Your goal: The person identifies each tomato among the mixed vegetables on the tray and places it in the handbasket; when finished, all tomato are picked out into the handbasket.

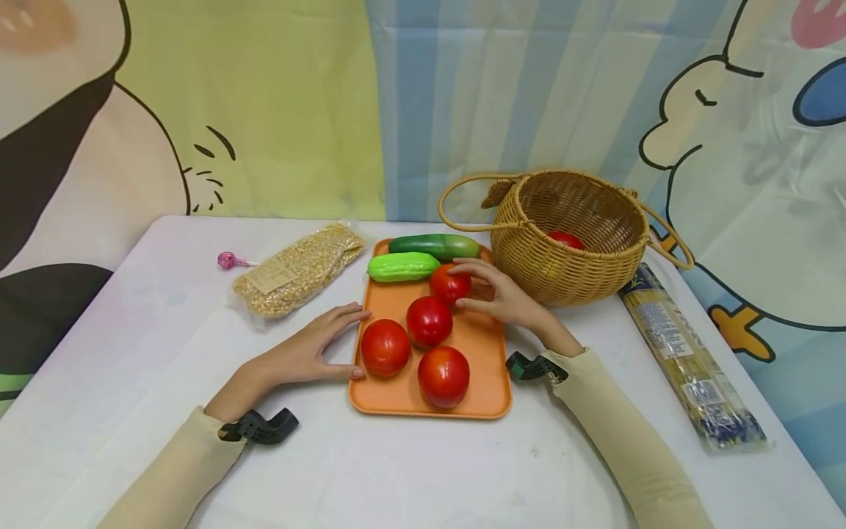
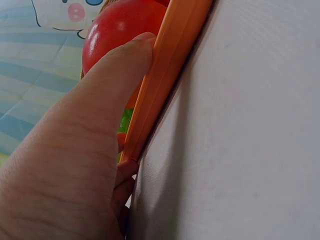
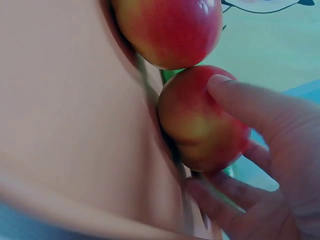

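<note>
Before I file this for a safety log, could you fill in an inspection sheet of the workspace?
Surface: white-covered table; small marks near the front.
Job's things: orange tray bearing four red fruits and two cucumbers; woven basket beside it, something red inside.
Clutter: bag of grain and lollipop left of the tray; noodle pack on the right.
Left hand: touches the tray's left rim.
Right hand: holds the farthest red fruit, which sits over the tray; whether it is lifted is unclear.
Cables: nothing seen.
Surroundings: cartoon-print cloth behind the table.
</note>
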A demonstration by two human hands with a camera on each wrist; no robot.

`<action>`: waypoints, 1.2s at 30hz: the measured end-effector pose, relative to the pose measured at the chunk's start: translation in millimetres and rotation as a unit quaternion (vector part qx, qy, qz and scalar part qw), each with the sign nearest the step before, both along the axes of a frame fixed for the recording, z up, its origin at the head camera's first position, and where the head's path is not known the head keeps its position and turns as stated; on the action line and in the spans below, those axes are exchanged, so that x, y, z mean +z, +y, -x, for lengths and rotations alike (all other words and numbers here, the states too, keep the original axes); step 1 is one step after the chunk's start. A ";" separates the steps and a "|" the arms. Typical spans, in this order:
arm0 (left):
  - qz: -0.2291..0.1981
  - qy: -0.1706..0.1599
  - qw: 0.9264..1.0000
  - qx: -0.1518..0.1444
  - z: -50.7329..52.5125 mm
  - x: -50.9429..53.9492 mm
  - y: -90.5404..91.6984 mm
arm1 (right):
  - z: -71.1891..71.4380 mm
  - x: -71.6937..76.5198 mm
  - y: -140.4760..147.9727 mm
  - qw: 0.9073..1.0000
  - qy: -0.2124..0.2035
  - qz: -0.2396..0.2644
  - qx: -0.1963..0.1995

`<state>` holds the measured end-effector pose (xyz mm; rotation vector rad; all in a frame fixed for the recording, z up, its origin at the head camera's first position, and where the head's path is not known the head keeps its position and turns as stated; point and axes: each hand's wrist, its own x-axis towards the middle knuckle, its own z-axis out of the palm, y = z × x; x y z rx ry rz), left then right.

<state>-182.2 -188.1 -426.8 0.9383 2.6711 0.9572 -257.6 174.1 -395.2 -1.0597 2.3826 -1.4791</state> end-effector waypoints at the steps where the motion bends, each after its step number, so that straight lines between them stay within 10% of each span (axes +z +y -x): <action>1: 0.000 0.000 1.000 0.000 0.0 0.6 -0.3 | -0.1 0.1 -0.2 1.000 -0.001 0.002 -0.005; 36: 0.001 -0.009 1.000 0.000 -0.3 1.3 0.2 | 0.7 2.6 5.3 0.998 -0.034 0.022 -0.040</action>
